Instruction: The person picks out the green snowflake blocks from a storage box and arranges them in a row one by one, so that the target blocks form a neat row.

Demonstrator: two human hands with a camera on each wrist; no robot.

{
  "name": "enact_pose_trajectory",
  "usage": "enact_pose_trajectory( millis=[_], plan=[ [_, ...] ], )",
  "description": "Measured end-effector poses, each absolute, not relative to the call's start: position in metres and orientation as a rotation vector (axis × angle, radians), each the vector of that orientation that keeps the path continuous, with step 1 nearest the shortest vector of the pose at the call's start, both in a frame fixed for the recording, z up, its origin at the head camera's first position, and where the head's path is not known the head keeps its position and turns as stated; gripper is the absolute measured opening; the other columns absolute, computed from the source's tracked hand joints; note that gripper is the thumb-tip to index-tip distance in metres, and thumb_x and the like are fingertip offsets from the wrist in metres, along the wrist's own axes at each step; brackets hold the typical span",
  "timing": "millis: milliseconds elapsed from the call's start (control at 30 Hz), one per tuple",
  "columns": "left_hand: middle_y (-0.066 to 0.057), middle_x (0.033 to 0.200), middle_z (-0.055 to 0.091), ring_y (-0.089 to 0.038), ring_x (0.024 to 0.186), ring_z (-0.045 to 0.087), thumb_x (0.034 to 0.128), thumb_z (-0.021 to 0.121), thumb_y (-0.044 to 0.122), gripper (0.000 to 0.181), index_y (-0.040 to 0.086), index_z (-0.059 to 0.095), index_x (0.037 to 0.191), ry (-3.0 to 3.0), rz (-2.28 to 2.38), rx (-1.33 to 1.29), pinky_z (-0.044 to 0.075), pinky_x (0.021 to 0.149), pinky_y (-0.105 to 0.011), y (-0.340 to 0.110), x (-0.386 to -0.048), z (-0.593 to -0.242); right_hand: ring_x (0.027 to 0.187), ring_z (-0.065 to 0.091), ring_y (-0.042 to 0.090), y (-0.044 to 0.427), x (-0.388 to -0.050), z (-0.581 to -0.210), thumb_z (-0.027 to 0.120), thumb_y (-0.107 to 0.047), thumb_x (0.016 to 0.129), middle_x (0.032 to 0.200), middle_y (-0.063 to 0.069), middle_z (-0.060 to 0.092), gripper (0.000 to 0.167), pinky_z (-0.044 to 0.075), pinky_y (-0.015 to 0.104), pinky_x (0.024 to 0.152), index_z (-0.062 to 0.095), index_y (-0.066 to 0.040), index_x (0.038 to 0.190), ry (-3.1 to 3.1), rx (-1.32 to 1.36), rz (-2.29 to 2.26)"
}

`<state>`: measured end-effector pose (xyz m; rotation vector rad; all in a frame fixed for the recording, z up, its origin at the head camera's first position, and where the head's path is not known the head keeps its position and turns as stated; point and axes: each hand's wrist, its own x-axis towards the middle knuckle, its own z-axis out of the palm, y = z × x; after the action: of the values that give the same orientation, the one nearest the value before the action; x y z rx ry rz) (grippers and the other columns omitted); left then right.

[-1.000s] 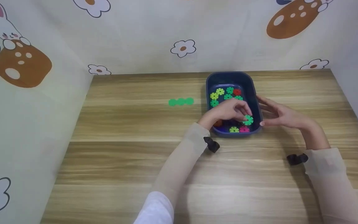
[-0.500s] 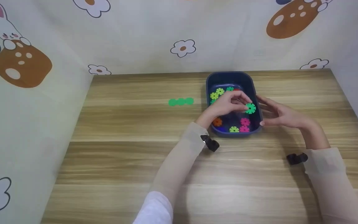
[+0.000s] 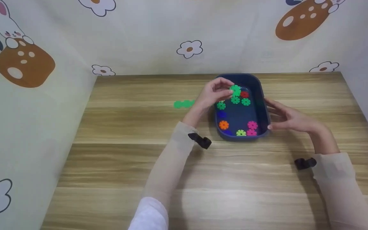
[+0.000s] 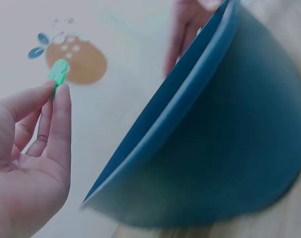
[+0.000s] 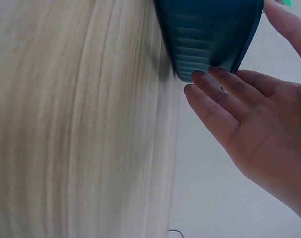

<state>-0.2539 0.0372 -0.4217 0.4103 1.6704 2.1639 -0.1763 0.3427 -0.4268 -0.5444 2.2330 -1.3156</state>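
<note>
My left hand (image 3: 210,95) pinches a green notched snowflake disc (image 3: 234,89) between thumb and fingertips, above the left part of the dark blue bin (image 3: 257,88). In the left wrist view the same disc (image 4: 59,72) is held nearly edge-on, apart from the bin wall (image 4: 214,134). My right hand (image 3: 288,118) rests against the bin's right side with its fingers extended. The right wrist view has its fingertips (image 5: 205,82) at the bin's outer wall. Inside the bin lie several loose discs: green, a red one (image 3: 244,94), an orange one (image 3: 224,125) and pink ones (image 3: 252,125).
Left of the bin, a joined row of green discs (image 3: 184,104) lies on the wooden table (image 3: 123,127), its right end hidden by my left hand. A patterned cloth wall (image 3: 152,38) stands behind the table.
My left hand has lifted the green disc from the bin's right part and carried it left and toward the back. My right hand has stayed at the bin's side.
</note>
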Motion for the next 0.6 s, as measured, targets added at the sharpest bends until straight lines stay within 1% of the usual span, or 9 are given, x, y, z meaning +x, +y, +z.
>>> enact_pose_trajectory(
  millis=[67, 100, 367, 433, 500, 567, 600],
  plan=[
    [-0.001, 0.094, 0.064, -0.011, 0.081, 0.066, 0.0929, 0.062, -0.006, 0.02, -0.003, 0.061, 0.113, 1.677, 2.198, 0.368, 0.061, 0.082, -0.028, 0.024, -0.257, -0.421, 0.151, 0.015, 0.046, 0.343, -0.176, -0.427, 0.071, -0.007, 0.089, 0.167, 0.018, 0.012, 0.096, 0.034, 0.019, 0.115, 0.008, -0.013, 0.161, 2.232, -0.54, -1.318],
    [-0.001, 0.094, 0.064, -0.011, 0.082, 0.066, 0.0929, 0.062, -0.006, 0.02, -0.003, 0.061, 0.112, 1.685, 2.209, 0.348, 0.061, 0.083, -0.028, 0.016, -0.258, -0.421, 0.151, 0.015, 0.046, 0.342, -0.176, -0.427, 0.071, -0.007, 0.089, 0.167, 0.018, 0.012, 0.096, 0.035, 0.017, 0.114, 0.008, -0.013, 0.161, 2.232, -0.54, -1.317],
    [0.0, 0.093, 0.065, -0.01, 0.082, 0.066, 0.0906, 0.065, -0.008, 0.018, 0.004, 0.064, 0.105, 1.765, 2.301, 0.173, 0.061, 0.078, -0.024, -0.038, -0.263, -0.428, 0.151, 0.014, 0.048, 0.342, -0.176, -0.426, 0.07, -0.007, 0.09, 0.167, 0.019, 0.011, 0.094, 0.035, 0.012, 0.11, 0.007, -0.011, 0.161, 2.206, -0.538, -1.326],
    [0.0, 0.092, 0.065, -0.009, 0.082, 0.066, 0.0905, 0.064, -0.009, 0.019, 0.006, 0.064, 0.102, 1.786, 2.319, 0.126, 0.06, 0.077, -0.022, -0.052, -0.264, -0.431, 0.151, 0.014, 0.047, 0.342, -0.176, -0.426, 0.069, -0.007, 0.091, 0.167, 0.018, 0.011, 0.094, 0.035, 0.02, 0.115, 0.007, -0.012, 0.161, 2.203, -0.526, -1.322],
    [0.001, 0.091, 0.064, -0.009, 0.082, 0.065, 0.0904, 0.064, -0.009, 0.019, 0.006, 0.064, 0.102, 1.807, 2.331, 0.082, 0.06, 0.076, -0.021, -0.065, -0.266, -0.435, 0.152, 0.014, 0.046, 0.341, -0.176, -0.425, 0.07, -0.007, 0.091, 0.168, 0.016, 0.011, 0.094, 0.033, 0.034, 0.12, 0.007, -0.013, 0.161, 2.213, -0.516, -1.312],
    [0.001, 0.091, 0.063, -0.009, 0.082, 0.064, 0.0905, 0.064, -0.009, 0.019, 0.005, 0.063, 0.103, 1.839, 2.329, 0.036, 0.06, 0.076, -0.02, -0.078, -0.267, -0.439, 0.152, 0.014, 0.044, 0.34, -0.176, -0.425, 0.07, -0.007, 0.09, 0.168, 0.014, 0.011, 0.094, 0.028, 0.048, 0.121, 0.008, -0.014, 0.161, 2.223, -0.503, -1.305],
    [0.001, 0.091, 0.063, -0.009, 0.083, 0.063, 0.0906, 0.064, -0.009, 0.019, 0.002, 0.062, 0.106, 1.856, 2.325, 0.014, 0.059, 0.076, -0.02, -0.084, -0.266, -0.441, 0.152, 0.014, 0.044, 0.34, -0.176, -0.425, 0.07, -0.007, 0.09, 0.168, 0.014, 0.011, 0.094, 0.027, 0.052, 0.12, 0.008, -0.014, 0.161, 2.225, -0.503, -1.303]
  ],
)
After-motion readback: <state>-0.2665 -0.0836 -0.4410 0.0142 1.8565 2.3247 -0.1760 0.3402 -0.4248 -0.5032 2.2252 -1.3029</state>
